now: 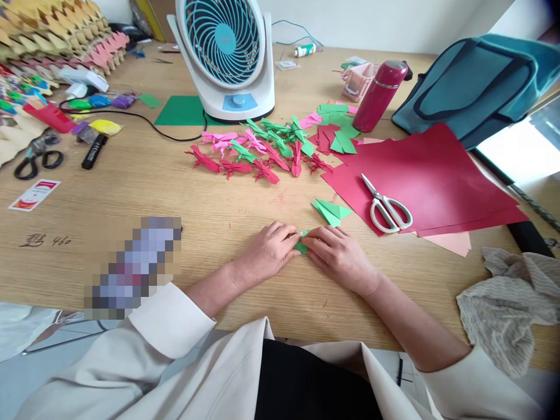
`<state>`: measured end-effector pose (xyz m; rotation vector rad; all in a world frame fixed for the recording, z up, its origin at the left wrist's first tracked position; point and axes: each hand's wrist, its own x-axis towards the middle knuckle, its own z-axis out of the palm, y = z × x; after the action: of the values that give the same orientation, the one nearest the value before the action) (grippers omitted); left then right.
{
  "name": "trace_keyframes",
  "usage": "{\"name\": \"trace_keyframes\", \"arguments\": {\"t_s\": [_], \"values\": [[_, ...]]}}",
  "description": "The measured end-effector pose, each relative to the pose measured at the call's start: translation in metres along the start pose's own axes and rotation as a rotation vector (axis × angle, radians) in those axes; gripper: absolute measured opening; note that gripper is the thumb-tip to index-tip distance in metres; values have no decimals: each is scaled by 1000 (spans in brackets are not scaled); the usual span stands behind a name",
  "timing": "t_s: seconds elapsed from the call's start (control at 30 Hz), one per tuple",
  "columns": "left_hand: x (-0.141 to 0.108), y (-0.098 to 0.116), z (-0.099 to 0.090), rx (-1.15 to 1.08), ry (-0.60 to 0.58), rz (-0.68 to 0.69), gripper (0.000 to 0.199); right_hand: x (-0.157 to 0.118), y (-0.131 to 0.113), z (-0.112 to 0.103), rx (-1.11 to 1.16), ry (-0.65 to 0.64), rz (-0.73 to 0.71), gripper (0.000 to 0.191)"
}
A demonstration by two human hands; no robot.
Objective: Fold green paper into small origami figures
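Between my two hands, low over the wooden table, is a small piece of green paper [300,247], mostly covered by fingers. My left hand [272,249] pinches its left side with fingers closed. From the other side my right hand [335,255] presses its fingers on the same paper. Just beyond them lies a folded green paper piece [331,212] with a pointed shape. Farther back sits a pile of folded paper figures [265,169] in red, pink and green. White-handled scissors [387,207] rest on large red paper sheets [437,181] to the right.
A white fan [238,102] stands at the back, near a red bottle [380,99] and a teal bag [472,87]. Black-handled scissors [38,160] and a black marker [94,151] lie left. A crumpled cloth [511,303] hangs over the right front edge.
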<state>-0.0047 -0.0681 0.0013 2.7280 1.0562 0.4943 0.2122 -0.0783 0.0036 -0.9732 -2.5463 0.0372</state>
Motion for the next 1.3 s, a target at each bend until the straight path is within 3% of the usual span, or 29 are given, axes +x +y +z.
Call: {"name": "trace_keyframes", "arguments": {"t_s": [0.2, 0.4, 0.53, 0.97, 1.3], "values": [[-16, -2, -5, -50, 73, 42, 35, -2, -8, 1, -120, 2, -35, 17], [-22, 1, -11, -33, 101, 53, 17, -6, -11, 2, -40, 33, 16, 13], [-19, 3, -8, -57, 99, 42, 16, -6, -12, 2, 2, 20, 39, 11], [-16, 8, -3, -217, 75, -145, 8, 1, -14, 1, 303, 15, 236, 9], [-11, 14, -7, -170, 17, -233, 9, 7, -13, 2, 310, -12, 336, 8]]}}
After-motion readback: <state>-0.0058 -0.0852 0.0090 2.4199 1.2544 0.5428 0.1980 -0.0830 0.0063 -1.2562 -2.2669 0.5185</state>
